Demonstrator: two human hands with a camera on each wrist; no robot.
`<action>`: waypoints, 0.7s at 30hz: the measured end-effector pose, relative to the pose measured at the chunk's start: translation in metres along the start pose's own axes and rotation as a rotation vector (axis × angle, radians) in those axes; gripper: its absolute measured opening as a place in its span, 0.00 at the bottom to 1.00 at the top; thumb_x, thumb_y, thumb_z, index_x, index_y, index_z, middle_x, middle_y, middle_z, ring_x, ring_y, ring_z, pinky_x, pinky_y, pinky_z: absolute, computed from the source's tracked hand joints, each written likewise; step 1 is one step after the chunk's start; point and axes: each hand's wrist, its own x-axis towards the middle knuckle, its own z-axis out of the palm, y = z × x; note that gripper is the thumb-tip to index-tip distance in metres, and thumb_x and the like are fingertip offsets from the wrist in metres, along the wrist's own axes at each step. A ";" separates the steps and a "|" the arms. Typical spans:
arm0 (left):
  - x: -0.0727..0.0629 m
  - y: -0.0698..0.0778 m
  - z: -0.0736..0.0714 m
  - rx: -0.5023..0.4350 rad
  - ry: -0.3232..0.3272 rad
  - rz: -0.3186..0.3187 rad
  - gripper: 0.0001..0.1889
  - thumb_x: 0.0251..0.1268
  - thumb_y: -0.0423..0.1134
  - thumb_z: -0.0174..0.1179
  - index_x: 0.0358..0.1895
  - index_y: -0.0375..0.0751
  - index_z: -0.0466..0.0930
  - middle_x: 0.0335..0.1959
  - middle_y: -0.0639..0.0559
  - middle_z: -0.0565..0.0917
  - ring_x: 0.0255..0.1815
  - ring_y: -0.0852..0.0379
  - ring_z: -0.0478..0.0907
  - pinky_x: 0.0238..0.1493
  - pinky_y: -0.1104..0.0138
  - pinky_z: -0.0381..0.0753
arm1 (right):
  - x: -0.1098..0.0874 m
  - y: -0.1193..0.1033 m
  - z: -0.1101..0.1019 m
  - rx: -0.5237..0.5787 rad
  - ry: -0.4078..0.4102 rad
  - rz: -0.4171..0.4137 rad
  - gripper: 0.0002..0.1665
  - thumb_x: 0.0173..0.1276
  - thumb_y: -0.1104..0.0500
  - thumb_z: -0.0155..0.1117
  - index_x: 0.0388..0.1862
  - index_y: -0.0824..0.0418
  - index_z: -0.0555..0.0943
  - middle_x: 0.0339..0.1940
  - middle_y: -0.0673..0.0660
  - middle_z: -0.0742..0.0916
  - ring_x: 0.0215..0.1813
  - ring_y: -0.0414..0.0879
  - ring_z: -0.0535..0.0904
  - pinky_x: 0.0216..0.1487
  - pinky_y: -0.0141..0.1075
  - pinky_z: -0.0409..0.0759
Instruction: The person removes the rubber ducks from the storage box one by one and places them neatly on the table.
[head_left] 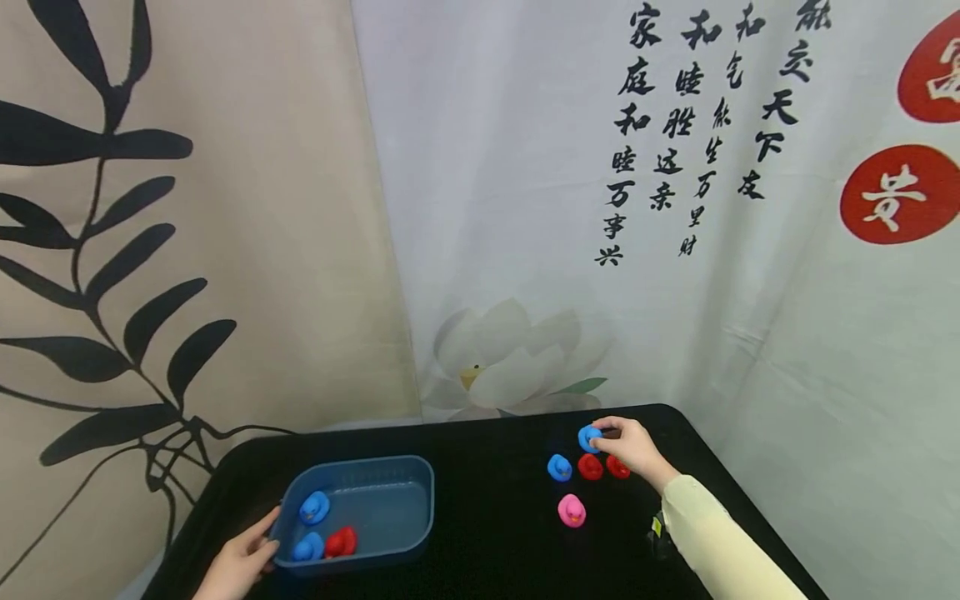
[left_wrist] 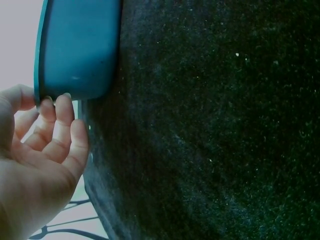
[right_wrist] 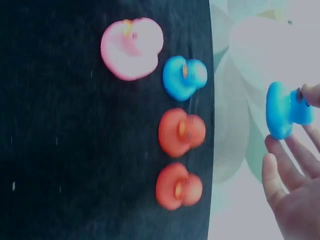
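Note:
My right hand (head_left: 634,450) pinches a blue rubber duck (right_wrist: 280,111) between thumb and fingertips; in the right wrist view the duck is off the table. Near it on the black table stand another blue duck (head_left: 559,467), two red ducks (head_left: 590,467) and a pink duck (head_left: 572,511). At the left, my left hand (head_left: 238,560) grips the near left corner of a blue plastic tray (head_left: 432,500), thumb at the rim and fingertips against the outer wall. Inside the tray's left part lie two blue ducks (head_left: 314,507) and one red duck (head_left: 341,542).
The black table (head_left: 495,542) ends at a wall hanging (head_left: 525,208) with leaves, a lotus and writing. A small dark object with a yellow-green mark (head_left: 657,527) lies beside the right sleeve (head_left: 712,533).

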 end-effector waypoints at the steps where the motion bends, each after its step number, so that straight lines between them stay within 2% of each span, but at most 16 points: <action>1: 0.000 0.000 0.001 -0.001 0.002 0.000 0.32 0.67 0.37 0.53 0.70 0.23 0.55 0.28 0.47 0.76 0.29 0.52 0.77 0.31 0.60 0.79 | 0.000 0.003 -0.005 -0.008 0.001 -0.004 0.18 0.60 0.60 0.70 0.47 0.67 0.82 0.46 0.62 0.85 0.47 0.55 0.82 0.46 0.45 0.83; 7: -0.001 0.000 0.002 0.000 0.009 0.000 0.32 0.66 0.36 0.53 0.69 0.23 0.56 0.27 0.47 0.75 0.29 0.52 0.77 0.31 0.61 0.78 | -0.003 0.029 -0.025 -0.028 0.003 -0.003 0.17 0.62 0.61 0.68 0.48 0.69 0.81 0.45 0.64 0.85 0.44 0.55 0.84 0.45 0.47 0.83; 14: -0.002 0.004 0.002 -0.005 0.017 0.002 0.32 0.66 0.35 0.53 0.69 0.23 0.56 0.27 0.47 0.75 0.28 0.51 0.77 0.31 0.60 0.78 | -0.008 0.058 -0.043 -0.041 0.023 0.074 0.16 0.64 0.61 0.65 0.48 0.70 0.80 0.44 0.63 0.85 0.43 0.50 0.84 0.48 0.49 0.81; 21: -0.004 -0.001 0.002 -0.023 0.022 -0.019 0.32 0.66 0.36 0.53 0.69 0.24 0.56 0.27 0.47 0.75 0.29 0.51 0.76 0.31 0.60 0.78 | -0.009 0.072 -0.056 -0.097 0.026 0.079 0.17 0.66 0.61 0.61 0.49 0.72 0.79 0.46 0.67 0.84 0.45 0.56 0.83 0.49 0.52 0.79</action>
